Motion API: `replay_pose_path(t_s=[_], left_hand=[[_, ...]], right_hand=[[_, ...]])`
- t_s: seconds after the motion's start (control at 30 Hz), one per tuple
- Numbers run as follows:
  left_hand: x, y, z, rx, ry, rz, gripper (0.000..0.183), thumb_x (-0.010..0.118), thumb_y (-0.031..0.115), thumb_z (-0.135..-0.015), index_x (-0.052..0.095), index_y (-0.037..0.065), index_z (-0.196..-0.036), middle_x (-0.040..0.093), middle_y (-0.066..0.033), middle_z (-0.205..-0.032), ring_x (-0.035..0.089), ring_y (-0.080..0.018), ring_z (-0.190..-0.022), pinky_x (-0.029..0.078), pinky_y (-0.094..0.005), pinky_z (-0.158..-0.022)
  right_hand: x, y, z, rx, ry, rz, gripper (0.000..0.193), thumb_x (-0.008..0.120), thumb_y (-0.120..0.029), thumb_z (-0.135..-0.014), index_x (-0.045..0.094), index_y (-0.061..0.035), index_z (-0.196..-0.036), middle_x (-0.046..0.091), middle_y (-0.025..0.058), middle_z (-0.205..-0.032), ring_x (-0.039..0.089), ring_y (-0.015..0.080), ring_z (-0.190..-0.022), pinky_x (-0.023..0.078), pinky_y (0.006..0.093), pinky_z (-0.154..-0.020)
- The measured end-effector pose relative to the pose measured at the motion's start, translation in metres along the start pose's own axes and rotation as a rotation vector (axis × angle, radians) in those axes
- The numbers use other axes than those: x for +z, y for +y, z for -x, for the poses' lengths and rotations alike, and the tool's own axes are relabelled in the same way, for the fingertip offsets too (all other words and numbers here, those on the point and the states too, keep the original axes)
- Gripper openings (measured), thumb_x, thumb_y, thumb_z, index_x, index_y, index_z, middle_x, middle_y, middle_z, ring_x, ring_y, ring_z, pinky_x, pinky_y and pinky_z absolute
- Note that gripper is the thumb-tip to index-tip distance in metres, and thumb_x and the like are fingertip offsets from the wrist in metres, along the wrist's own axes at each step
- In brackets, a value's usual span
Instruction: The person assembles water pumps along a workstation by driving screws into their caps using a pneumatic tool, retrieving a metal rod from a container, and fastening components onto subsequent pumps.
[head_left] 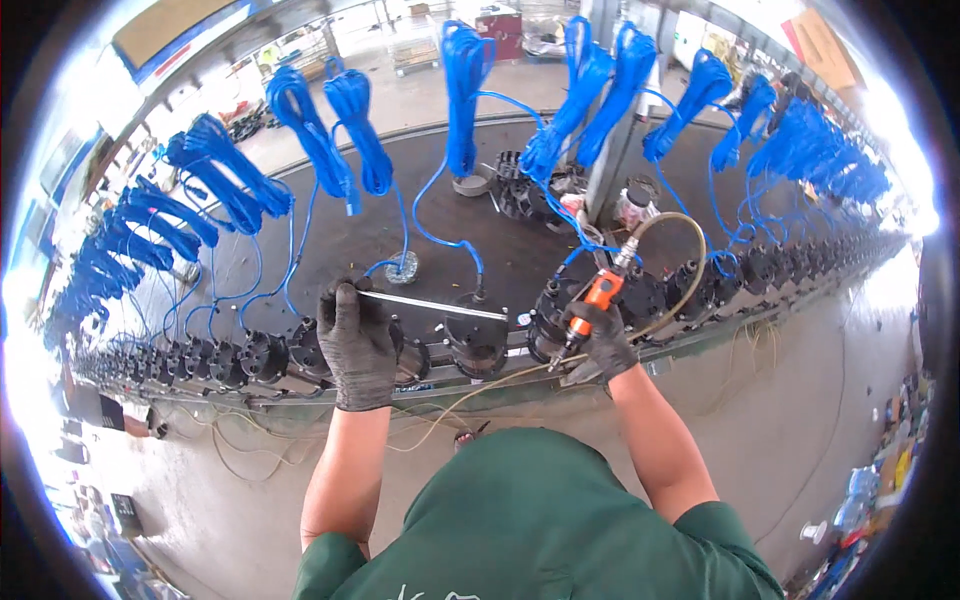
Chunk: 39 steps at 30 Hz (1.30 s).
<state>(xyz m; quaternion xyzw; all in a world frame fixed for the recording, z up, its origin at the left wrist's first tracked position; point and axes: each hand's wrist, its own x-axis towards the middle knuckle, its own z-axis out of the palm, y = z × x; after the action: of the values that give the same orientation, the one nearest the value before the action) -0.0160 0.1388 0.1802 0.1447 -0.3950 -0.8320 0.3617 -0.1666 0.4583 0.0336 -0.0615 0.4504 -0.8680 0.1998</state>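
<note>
My left hand (357,350), in a dark grey work glove, is closed on one end of a long, thin metal rod (432,304). The rod stretches right across the top of a black cylindrical housing (478,340). Wrapped in the fingers of my right hand (608,340), also gloved, is an orange air screwdriver (600,292). Its tip slants down to the left, beside another black round housing (548,320). A yellowish air hose (700,262) loops from the tool's upper end. Blue cables run out of the housings; the finger details under the left palm are hidden.
A long row of similar black housings (262,355) lines the near edge of the dark bench (340,240). Bundled blue cables (462,100) hang above it. A metal post (606,170), a jar (634,205) and a pile of black parts (520,190) stand behind. Hoses trail below the bench.
</note>
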Motion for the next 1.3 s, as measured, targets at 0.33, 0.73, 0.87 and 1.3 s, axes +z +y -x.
replay_pose_path(t_s=[0.33,0.73,0.87,1.3], left_hand=[[-0.026,0.056,-0.013,0.003,0.042,0.095,0.021,0.070,0.030,-0.098,0.067,0.011,-0.105,0.068,0.0008,-0.088,0.063,-0.0092,-0.063,0.052,-0.0214,-0.054],[-0.050,0.079,-0.039,-0.021,-0.011,-0.037,0.034,0.067,0.039,-0.099,0.066,0.008,-0.113,0.064,0.0025,-0.090,0.058,-0.0058,-0.078,0.048,-0.0218,-0.065],[-0.083,0.063,-0.055,-0.118,-0.002,0.035,0.029,0.071,0.033,-0.096,0.066,0.009,-0.112,0.067,0.0010,-0.097,0.062,-0.0090,-0.090,0.050,-0.0254,-0.077],[-0.183,0.013,-0.070,-0.429,0.017,0.064,0.016,0.069,0.027,-0.099,0.068,0.011,-0.099,0.069,0.0019,-0.088,0.062,-0.0088,-0.077,0.050,-0.0233,-0.066]], right_hand=[[0.008,0.002,-0.003,0.013,0.123,0.005,0.045,0.082,-0.015,-0.077,0.060,-0.0008,-0.114,0.065,0.0092,-0.081,0.069,0.0244,-0.074,0.062,0.0457,-0.078],[0.019,0.004,0.000,-0.095,0.259,0.086,0.031,0.073,-0.015,-0.085,0.061,-0.0022,-0.111,0.068,0.0110,-0.079,0.069,0.0255,-0.069,0.062,0.0462,-0.074],[0.010,0.016,0.001,-0.151,0.281,0.096,0.026,0.079,-0.019,-0.082,0.061,-0.0093,-0.098,0.066,0.0045,-0.086,0.068,0.0198,-0.073,0.059,0.0366,-0.069],[0.025,0.014,-0.016,-0.187,0.524,-0.315,0.033,0.082,-0.024,-0.084,0.059,-0.0145,-0.106,0.068,0.0054,-0.082,0.069,0.0245,-0.068,0.060,0.0411,-0.060]])
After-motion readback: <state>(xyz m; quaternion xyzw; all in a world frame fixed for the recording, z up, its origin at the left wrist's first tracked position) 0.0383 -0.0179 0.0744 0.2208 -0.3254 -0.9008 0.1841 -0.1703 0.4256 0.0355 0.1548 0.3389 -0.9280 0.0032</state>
